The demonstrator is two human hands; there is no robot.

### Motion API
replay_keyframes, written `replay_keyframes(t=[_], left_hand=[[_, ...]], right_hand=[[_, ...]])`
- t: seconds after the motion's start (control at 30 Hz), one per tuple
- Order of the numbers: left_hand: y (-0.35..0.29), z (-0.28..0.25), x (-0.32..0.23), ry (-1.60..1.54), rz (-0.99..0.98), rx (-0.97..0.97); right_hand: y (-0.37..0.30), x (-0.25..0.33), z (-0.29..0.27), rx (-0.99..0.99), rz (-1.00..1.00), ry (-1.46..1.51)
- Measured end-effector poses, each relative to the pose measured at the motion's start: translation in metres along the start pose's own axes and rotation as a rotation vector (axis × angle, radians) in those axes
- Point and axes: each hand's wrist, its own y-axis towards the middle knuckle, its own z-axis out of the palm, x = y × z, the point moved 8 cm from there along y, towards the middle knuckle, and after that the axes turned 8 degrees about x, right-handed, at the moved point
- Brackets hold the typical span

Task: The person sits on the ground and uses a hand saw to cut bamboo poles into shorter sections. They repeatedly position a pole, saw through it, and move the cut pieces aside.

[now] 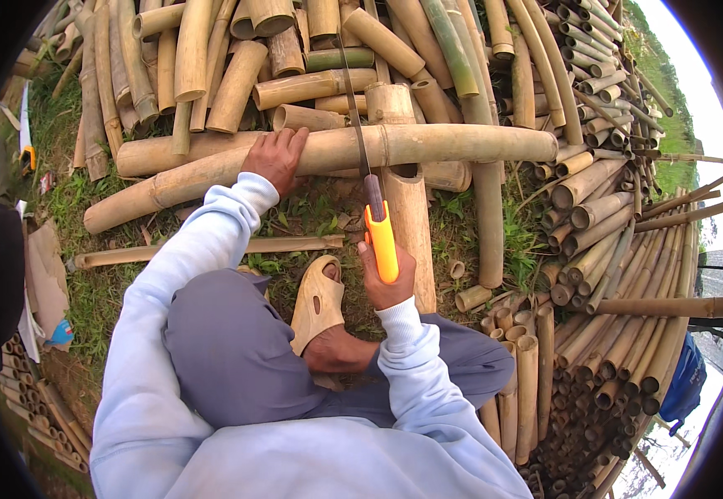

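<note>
A long bamboo pole (453,143) lies crosswise before me, resting over a thick upright-looking bamboo piece (409,241). My left hand (276,158) presses on the pole from above, fingers curled over its far side. In my right hand (389,276) is the yellow-orange handle of a hand saw (382,241). The saw's long dark blade crosses the pole just right of my left hand, pointing away from me. Whether its teeth have cut into the bamboo I cannot tell. Behind the pole, partly covered by it, lies another bamboo pole (149,154).
Cut bamboo pieces (236,87) are heaped at the far side. Stacked bamboo (598,208) fills the right, with short upright pieces (528,382) near my knee. A split bamboo strip (212,251) lies on the grass. Another saw with a yellow handle (28,158) is at far left.
</note>
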Motion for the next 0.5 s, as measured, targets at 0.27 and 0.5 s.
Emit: replay_keyframes(t=[0.27,0.5], left_hand=[[0.019,0.007,0.015,-0.118,-0.036,0.189],[0.032,0.0,0.022,-0.225,-0.013,0.338]], right_hand=[[-0.069,0.04,-0.024,0.001,0.129,-0.007],[-0.122,0.069,-0.055,-0.009,0.038,-0.132]])
